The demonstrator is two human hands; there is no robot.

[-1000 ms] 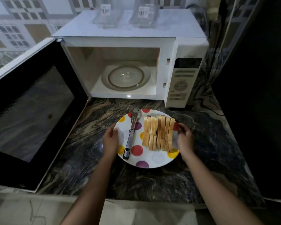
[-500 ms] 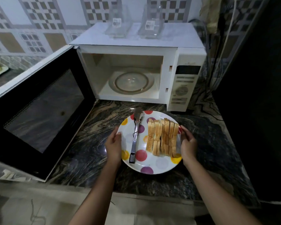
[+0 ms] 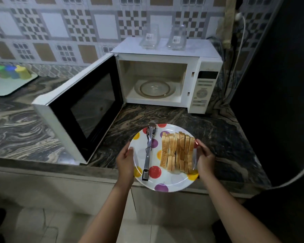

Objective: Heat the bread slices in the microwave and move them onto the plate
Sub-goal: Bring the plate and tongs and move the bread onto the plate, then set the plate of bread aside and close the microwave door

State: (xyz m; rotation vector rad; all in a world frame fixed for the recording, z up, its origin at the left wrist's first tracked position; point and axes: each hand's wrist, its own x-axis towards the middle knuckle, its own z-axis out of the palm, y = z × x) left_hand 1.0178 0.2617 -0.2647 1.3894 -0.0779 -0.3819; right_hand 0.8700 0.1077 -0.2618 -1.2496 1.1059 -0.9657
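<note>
Head view: half a second ago the plate (image 3: 176,180) sat wholly over the counter (image 3: 218,137) in front of the microwave (image 3: 206,67); now it is drawn back toward me, its near half hanging past the counter's edge at lower centre of the frame. My left hand (image 3: 125,163) grips its left rim, thumb over the top, fingers curled beneath. My right hand (image 3: 204,158) grips the right rim the same way, thumb beside the bread (image 3: 178,151). The slices stand on edge in a row on the plate's right half; tongs (image 3: 148,149) lie along its left half. Above, the door (image 3: 81,109) hangs wide open and the turntable (image 3: 154,88) is bare. Two clear jars (image 3: 149,36) on top carry barcode stickers I cannot read; the panel's lettering is too small. Coloured cups (image 3: 11,71) now show at upper left.
</note>
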